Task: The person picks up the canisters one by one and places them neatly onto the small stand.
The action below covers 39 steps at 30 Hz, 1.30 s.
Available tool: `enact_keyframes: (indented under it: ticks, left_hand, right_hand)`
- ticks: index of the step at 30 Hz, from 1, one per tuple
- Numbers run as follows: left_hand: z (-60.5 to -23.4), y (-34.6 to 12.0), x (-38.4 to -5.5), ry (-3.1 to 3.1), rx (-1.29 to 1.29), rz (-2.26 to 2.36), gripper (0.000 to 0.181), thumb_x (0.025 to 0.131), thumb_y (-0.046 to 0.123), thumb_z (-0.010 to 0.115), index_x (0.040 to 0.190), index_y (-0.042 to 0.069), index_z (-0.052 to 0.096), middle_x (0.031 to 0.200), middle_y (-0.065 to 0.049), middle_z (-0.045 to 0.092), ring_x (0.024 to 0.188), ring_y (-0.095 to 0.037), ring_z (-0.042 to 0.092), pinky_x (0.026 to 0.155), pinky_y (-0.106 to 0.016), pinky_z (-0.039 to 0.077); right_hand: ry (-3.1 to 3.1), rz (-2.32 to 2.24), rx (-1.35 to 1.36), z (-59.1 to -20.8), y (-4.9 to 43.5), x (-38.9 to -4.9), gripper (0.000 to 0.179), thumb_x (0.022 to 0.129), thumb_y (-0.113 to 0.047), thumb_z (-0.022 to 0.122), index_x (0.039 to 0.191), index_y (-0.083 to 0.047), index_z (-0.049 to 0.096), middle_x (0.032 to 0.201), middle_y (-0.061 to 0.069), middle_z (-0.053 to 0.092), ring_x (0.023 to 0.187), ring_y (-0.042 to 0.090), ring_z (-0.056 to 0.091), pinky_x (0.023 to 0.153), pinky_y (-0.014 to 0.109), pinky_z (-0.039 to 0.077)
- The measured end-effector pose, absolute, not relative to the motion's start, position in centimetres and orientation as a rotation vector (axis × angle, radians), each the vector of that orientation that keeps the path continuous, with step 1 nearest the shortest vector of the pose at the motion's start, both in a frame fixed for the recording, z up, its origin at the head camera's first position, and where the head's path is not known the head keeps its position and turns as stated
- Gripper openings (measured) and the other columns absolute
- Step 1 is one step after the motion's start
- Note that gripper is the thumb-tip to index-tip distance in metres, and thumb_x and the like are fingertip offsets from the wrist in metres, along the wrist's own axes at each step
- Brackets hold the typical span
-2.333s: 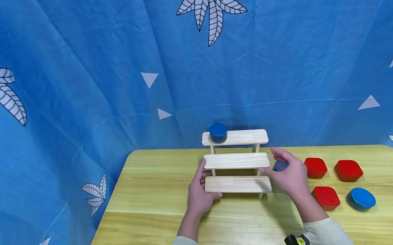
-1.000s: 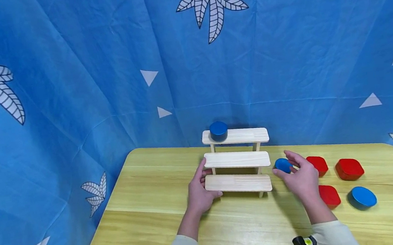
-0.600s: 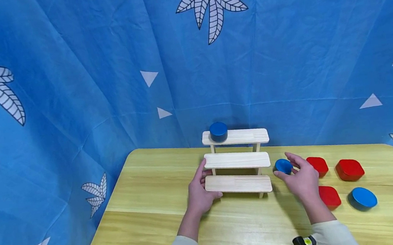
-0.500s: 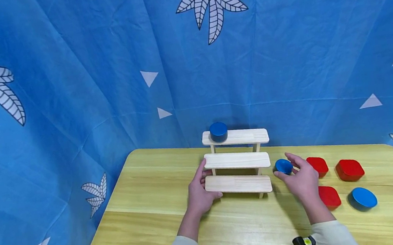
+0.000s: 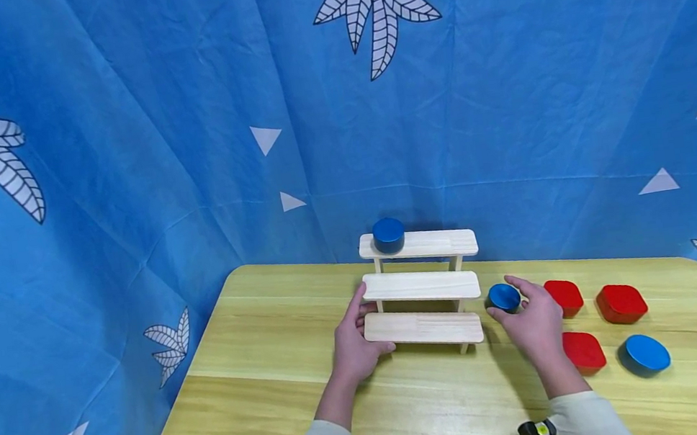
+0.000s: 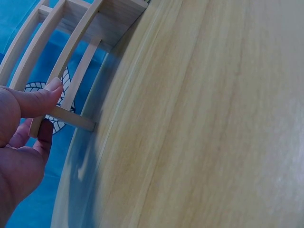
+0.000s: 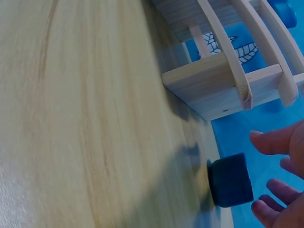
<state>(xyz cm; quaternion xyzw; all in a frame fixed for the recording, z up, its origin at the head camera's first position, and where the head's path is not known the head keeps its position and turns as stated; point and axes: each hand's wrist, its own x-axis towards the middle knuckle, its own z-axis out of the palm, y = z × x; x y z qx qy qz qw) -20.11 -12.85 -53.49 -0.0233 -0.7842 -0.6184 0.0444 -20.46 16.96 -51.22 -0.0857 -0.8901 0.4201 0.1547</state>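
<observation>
A pale wooden three-tier stand (image 5: 420,285) is on the table. My left hand (image 5: 356,343) grips the left end of its lowest shelf, with the thumb on one face and fingers on the other, as the left wrist view shows. On the top shelf, toward the left, sits a round blue cup (image 5: 388,235). Right of the stand, a second small blue cup (image 5: 503,298) stands on the table. My right hand (image 5: 533,317) is beside it, thumb and fingers spread; the right wrist view shows a gap between the fingertips and this dark-looking cup (image 7: 231,180).
Several red rounded-square pieces, one at the back (image 5: 565,297), one farther right (image 5: 622,303) and one in front (image 5: 584,352), lie right of my right hand. Another blue round cup (image 5: 644,355) is near them. A blue patterned cloth (image 5: 345,138) hangs behind the table (image 5: 250,374).
My right hand has moved right, from the stand's right side to beside the small blue cup, uncovering most of it. Lately it has shifted only slightly. My left hand stays on the stand.
</observation>
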Motion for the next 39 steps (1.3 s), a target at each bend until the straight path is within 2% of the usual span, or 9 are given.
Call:
enact_keyframes:
  ticks: [7,15,26,39]
  left_hand:
    - [-53.2,-12.8,-19.9,-2.39,-0.067,-1.889,0.126,0.057,-0.023,0.084,0.155,0.038,0.034,0.124,-0.001,0.061,0.107,-0.024,0.058,0.081,-0.031,0.055]
    - [-53.2,-12.8,-19.8,-2.389,-0.071,-1.892,0.125,0.057,-0.022,0.085,0.156,0.036,0.035,0.124,-0.002,0.061,0.107,-0.024,0.058,0.083,-0.031,0.055]
    - [-53.1,-12.8,-19.8,-2.402,-0.066,-1.871,0.125,0.058,-0.02,0.086,0.156,0.037,0.034,0.124,-0.001,0.061,0.109,-0.024,0.058,0.085,-0.032,0.054]
    - [-53.2,-12.9,-20.0,-2.414,-0.066,-1.877,0.124,0.059,-0.02,0.086,0.156,0.037,0.033,0.124,-0.001,0.06,0.108,-0.023,0.058,0.084,-0.031,0.054]
  right_hand:
    - [-2.543,1.148,-0.234,-51.7,16.9,-20.6,0.064,0.073,-0.008,0.089,0.131,0.001,0.063,0.129,0.029,0.058,0.114,0.049,0.053,0.088,0.06,0.046]
    - [-2.556,1.099,-0.214,-52.0,16.6,-20.8,0.062,0.072,-0.007,0.088,0.128,0.003,0.063,0.128,0.029,0.056,0.12,0.05,0.047,0.095,0.066,0.037]
    - [-2.582,1.078,-0.228,-52.7,16.5,-21.0,0.062,0.072,-0.006,0.088,0.128,0.003,0.063,0.13,0.031,0.05,0.123,0.05,0.043,0.095,0.067,0.037]
    - [-2.593,1.087,-0.242,-53.5,16.6,-21.1,0.059,0.074,-0.006,0.087,0.127,0.004,0.063,0.128,0.031,0.052,0.121,0.051,0.044,0.096,0.066,0.036]
